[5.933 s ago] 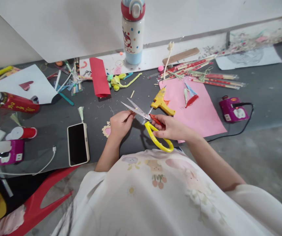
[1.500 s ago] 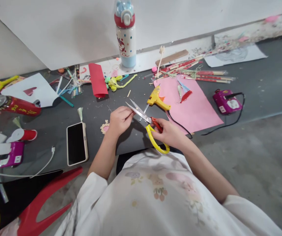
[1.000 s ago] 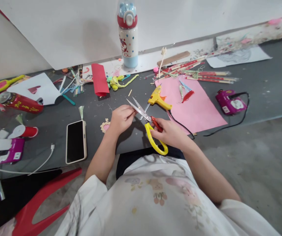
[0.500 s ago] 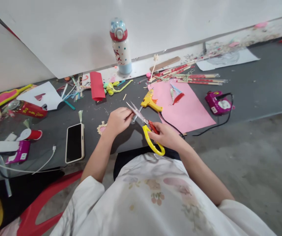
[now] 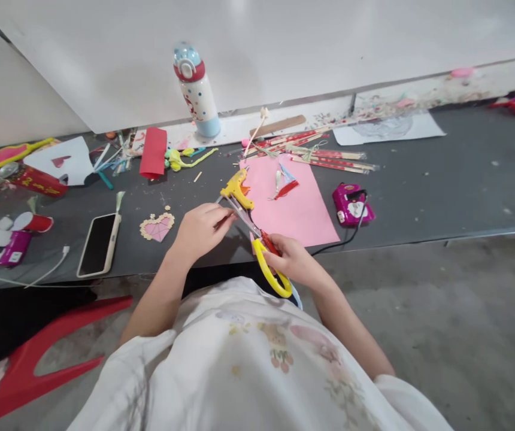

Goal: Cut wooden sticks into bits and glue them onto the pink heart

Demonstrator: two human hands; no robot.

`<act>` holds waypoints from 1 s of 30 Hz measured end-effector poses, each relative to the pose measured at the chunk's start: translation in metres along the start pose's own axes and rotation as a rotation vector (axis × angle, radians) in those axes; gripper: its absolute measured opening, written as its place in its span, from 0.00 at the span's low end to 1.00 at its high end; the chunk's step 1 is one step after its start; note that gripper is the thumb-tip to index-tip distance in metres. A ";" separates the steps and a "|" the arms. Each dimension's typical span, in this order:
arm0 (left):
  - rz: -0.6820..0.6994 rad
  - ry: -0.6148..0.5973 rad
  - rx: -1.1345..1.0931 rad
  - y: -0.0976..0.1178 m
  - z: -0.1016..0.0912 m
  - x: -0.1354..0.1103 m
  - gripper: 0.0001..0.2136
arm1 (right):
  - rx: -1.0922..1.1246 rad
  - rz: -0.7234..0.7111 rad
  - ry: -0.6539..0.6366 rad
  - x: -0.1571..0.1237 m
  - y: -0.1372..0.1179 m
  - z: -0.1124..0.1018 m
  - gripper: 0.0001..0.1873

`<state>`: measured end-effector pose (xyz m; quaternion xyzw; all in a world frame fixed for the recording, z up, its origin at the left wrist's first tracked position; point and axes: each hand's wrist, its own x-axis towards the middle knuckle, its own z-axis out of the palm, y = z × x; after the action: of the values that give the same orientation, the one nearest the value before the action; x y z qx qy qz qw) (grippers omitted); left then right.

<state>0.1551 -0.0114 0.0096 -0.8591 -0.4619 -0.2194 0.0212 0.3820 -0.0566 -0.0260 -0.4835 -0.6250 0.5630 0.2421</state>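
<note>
My right hand (image 5: pixel 294 263) grips the yellow and red handles of a pair of scissors (image 5: pixel 264 254). Their steel blades point up and left toward my left hand (image 5: pixel 199 227). That hand is pinched shut on something small at the blades, too small to make out. Just behind the blades lies a yellow glue gun (image 5: pixel 238 188) at the edge of a pink paper sheet (image 5: pixel 300 209). A pink heart with a beaded rim (image 5: pixel 157 227) lies on the dark table (image 5: pixel 441 173) left of my left hand.
A phone (image 5: pixel 98 243) lies face up at left, by a white cable and a purple box (image 5: pixel 6 254). A polka-dot bottle (image 5: pixel 196 90) stands at the wall. Red folded paper (image 5: pixel 153 152), chopsticks (image 5: pixel 320 152), a purple device (image 5: pixel 353 205) and a red chair (image 5: pixel 37 359) surround the spot.
The scissor blades have closed from open. The view has swung, so everything sits further left. The pink heart, earlier half hidden by my left hand, now shows whole.
</note>
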 end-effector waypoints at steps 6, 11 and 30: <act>-0.087 -0.002 0.040 0.036 0.003 0.003 0.11 | 0.047 -0.024 -0.057 -0.014 0.015 -0.025 0.14; -0.132 0.003 0.102 0.058 0.003 0.007 0.11 | 0.093 -0.062 -0.122 -0.016 0.025 -0.039 0.12; -0.093 0.051 0.161 0.058 -0.017 -0.009 0.11 | 0.077 -0.181 -0.199 -0.011 0.023 -0.023 0.19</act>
<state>0.1908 -0.0556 0.0314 -0.8264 -0.5168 -0.2038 0.0918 0.4133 -0.0574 -0.0391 -0.3574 -0.6648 0.6077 0.2470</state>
